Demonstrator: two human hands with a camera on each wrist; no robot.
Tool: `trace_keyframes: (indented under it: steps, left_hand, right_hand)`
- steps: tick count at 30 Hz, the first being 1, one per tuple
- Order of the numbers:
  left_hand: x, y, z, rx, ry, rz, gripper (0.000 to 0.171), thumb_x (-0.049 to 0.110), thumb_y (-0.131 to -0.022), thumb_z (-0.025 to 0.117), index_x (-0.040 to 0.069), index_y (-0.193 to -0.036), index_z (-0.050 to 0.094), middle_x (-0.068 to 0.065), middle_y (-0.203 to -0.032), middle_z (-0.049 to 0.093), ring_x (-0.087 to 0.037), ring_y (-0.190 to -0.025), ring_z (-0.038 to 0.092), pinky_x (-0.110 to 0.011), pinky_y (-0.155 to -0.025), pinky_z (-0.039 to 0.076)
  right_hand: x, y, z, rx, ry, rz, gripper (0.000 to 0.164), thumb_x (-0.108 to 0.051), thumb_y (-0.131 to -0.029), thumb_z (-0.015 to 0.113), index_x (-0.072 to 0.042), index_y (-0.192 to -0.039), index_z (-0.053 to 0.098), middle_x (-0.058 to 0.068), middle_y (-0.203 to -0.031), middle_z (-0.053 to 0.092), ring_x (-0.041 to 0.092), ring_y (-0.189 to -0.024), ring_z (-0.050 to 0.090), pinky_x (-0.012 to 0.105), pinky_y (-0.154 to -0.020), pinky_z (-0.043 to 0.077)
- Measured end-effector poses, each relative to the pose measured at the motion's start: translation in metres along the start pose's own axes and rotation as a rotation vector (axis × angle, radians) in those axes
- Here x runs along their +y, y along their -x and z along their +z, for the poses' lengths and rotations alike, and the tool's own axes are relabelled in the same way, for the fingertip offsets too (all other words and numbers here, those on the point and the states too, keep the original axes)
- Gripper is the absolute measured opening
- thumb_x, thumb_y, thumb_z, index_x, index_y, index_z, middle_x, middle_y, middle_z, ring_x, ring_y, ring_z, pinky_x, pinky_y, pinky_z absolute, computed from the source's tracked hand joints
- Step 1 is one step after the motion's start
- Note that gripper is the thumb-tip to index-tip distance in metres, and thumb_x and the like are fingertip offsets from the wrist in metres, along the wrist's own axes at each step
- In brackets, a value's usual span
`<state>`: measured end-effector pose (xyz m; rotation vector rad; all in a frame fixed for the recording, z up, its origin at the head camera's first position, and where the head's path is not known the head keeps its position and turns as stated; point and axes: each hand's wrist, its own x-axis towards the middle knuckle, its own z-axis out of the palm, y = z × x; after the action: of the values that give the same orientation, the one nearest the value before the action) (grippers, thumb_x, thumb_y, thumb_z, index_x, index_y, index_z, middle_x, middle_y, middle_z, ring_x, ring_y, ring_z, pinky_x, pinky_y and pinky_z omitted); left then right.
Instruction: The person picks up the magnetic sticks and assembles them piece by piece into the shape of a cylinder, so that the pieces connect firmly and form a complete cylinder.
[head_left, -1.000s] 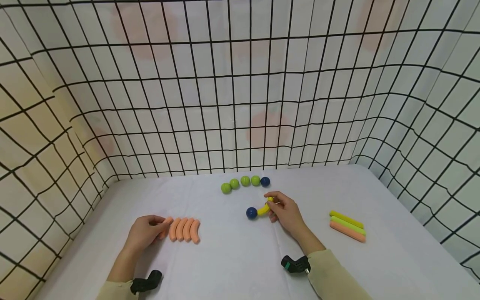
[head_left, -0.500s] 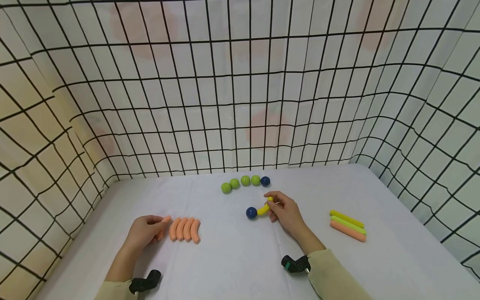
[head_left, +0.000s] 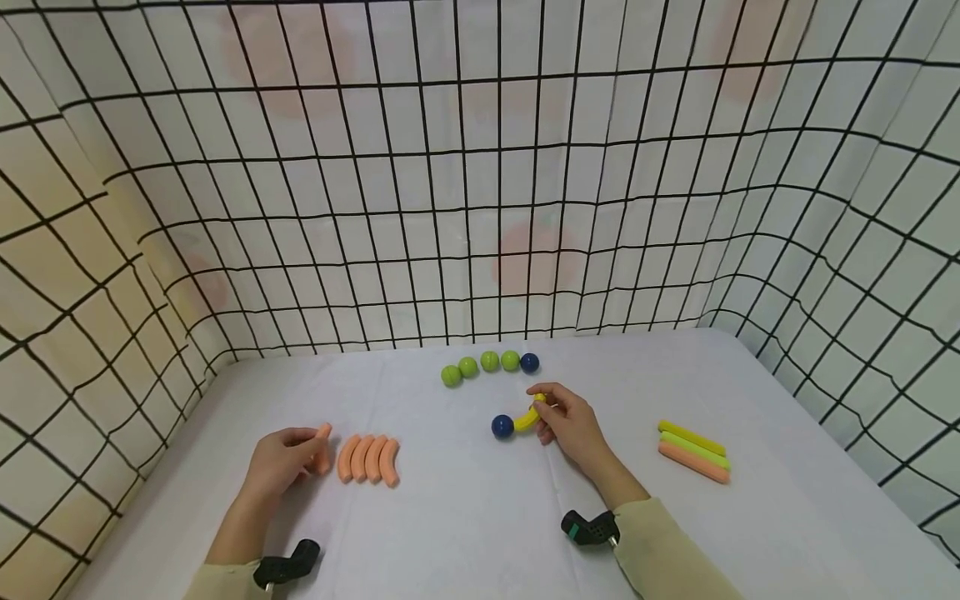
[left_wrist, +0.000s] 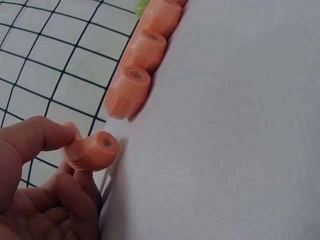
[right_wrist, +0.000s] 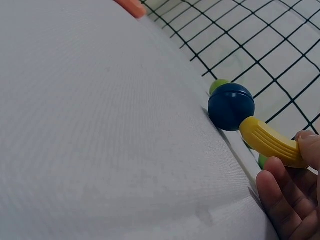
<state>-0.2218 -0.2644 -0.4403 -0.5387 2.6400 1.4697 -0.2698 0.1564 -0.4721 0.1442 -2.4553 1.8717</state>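
My left hand (head_left: 279,460) pinches a curved orange piece (left_wrist: 95,152), ribbed and with a small hole in its end, between thumb and fingers. To its right, several matching orange pieces (head_left: 367,459) lie side by side in a row, with a gap between the row and the held one. My right hand (head_left: 573,425) pinches one end of a yellow curved, banana-like piece (right_wrist: 270,142). The other end of that yellow piece meets a dark blue ball (right_wrist: 231,107) with a groove around it. Part of the yellow piece is hidden behind my right fingers.
Several green balls (head_left: 490,361) and a second dark blue ball (head_left: 529,362) form a curved line farther back. At the right lie a yellow stick (head_left: 692,437), a light green stick (head_left: 693,450) and an orange stick (head_left: 693,462). Black-grid netting (head_left: 480,208) surrounds the white table (head_left: 465,533).
My left hand has drawn its orange piece leftward, away from the row, and the piece has turned more upright in the head view. My right hand stays where it was.
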Motion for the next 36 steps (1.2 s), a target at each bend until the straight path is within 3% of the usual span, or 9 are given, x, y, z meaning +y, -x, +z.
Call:
trace_keyframes:
  steps: [16,21,29,36]
  left_hand:
    - [0.008,0.004,0.0,0.048,0.137,-0.008,0.058,0.043,-0.096,0.065,0.001,-0.134,0.056,-0.004,-0.097,0.067,-0.011,-0.081,0.061,-0.022,-0.068,0.053]
    - [0.016,0.007,0.003,0.092,0.201,0.024,0.059,0.045,-0.094,0.066,0.002,-0.134,0.056,-0.004,-0.101,0.064,-0.01,-0.078,0.063,-0.021,-0.069,0.056]
    - [0.035,0.017,0.01,0.069,0.265,0.106,0.062,0.053,-0.09,0.068,0.004,-0.128,0.059,0.003,-0.08,0.069,-0.009,-0.078,0.063,-0.022,-0.072,0.057]
    - [0.054,0.027,0.019,0.061,0.274,0.158,0.054,0.045,-0.093,0.069,0.003,-0.125,0.062,0.001,-0.094,0.065,-0.012,-0.083,0.061,-0.022,-0.072,0.056]
  right_hand:
    - [0.001,-0.001,0.0,-0.001,0.005,-0.007,0.022,-0.009,-0.1,0.059,-0.014,-0.12,0.067,0.012,-0.097,0.057,0.019,-0.063,0.061,0.025,-0.055,0.056]
    - [0.002,-0.001,0.0,-0.001,0.003,0.0,0.022,-0.009,-0.1,0.059,-0.014,-0.12,0.067,0.012,-0.097,0.056,0.019,-0.064,0.061,0.025,-0.055,0.056]
    - [0.002,-0.001,0.0,-0.004,0.008,0.002,0.022,-0.01,-0.1,0.059,-0.016,-0.12,0.066,0.012,-0.098,0.057,0.019,-0.065,0.061,0.024,-0.056,0.056]
    - [0.0,0.001,0.0,0.001,-0.004,0.004,0.022,-0.009,-0.1,0.059,-0.014,-0.12,0.067,0.011,-0.097,0.056,0.019,-0.064,0.061,0.024,-0.055,0.056]
